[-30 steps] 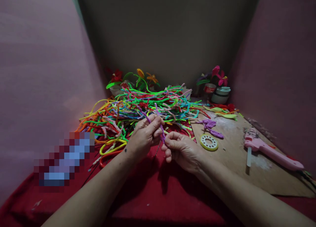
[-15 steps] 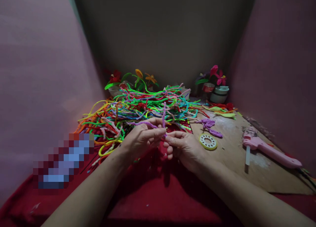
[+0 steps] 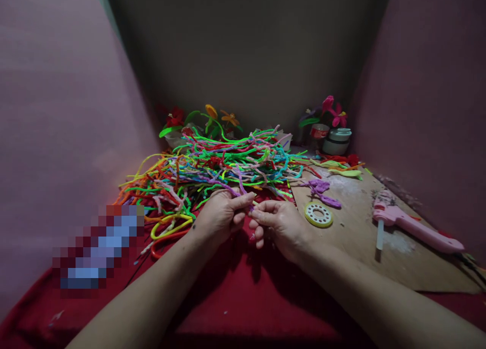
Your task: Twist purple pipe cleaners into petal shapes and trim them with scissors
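Two purple fuzzy strands (image 3: 240, 179) meet, pinched in the narrow grip of left hand (image 3: 220, 212) and right hand (image 3: 283, 225), above the red-covered bench (image 3: 243, 303), near a multicoloured pile (image 3: 228, 151).

Bare left forearm (image 3: 152, 278) and right forearm (image 3: 364, 283) reach forward, converging. The left hand (image 3: 222, 212) has curled fingers (image 3: 239, 219), its thumb (image 3: 243, 201) extended inward; the right hand (image 3: 283, 225) pinches thumb against index finger (image 3: 268, 206), remaining fingers bent beneath. A dark spot marks the left wrist (image 3: 194, 232).
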Action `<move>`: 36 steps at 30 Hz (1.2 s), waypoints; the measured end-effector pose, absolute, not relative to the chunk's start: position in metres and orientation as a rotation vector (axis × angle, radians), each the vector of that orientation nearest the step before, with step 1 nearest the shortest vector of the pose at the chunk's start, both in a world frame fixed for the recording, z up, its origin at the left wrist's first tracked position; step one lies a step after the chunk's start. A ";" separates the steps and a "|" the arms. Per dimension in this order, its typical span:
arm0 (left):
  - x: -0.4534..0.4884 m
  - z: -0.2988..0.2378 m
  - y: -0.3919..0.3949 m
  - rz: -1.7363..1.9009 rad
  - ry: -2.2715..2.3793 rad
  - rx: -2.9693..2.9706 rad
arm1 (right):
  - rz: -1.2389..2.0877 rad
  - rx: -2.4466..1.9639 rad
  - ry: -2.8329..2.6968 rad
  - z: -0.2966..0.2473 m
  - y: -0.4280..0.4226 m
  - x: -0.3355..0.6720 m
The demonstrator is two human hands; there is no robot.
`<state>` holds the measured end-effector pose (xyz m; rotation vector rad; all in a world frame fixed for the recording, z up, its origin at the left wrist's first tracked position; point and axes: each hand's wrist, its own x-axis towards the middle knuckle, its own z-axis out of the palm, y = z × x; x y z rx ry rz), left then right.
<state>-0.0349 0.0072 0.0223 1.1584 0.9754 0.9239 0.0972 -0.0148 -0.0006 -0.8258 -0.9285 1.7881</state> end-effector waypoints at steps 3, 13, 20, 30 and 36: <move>-0.037 0.027 0.009 0.981 1.024 1.123 | 1.797 -0.831 -0.926 0.001 -0.016 0.099; -0.047 0.026 0.016 0.908 0.935 1.206 | 1.841 -0.828 -0.992 -0.005 -0.013 0.103; -0.043 0.025 0.014 0.834 0.893 1.176 | 1.854 -0.807 -1.016 -0.006 -0.013 0.103; -0.048 0.028 0.012 0.818 0.954 1.419 | 1.716 -0.870 -1.017 0.001 -0.011 0.102; -0.054 0.038 0.008 0.904 0.979 2.353 | 1.753 -0.899 -1.006 -0.002 -0.007 0.105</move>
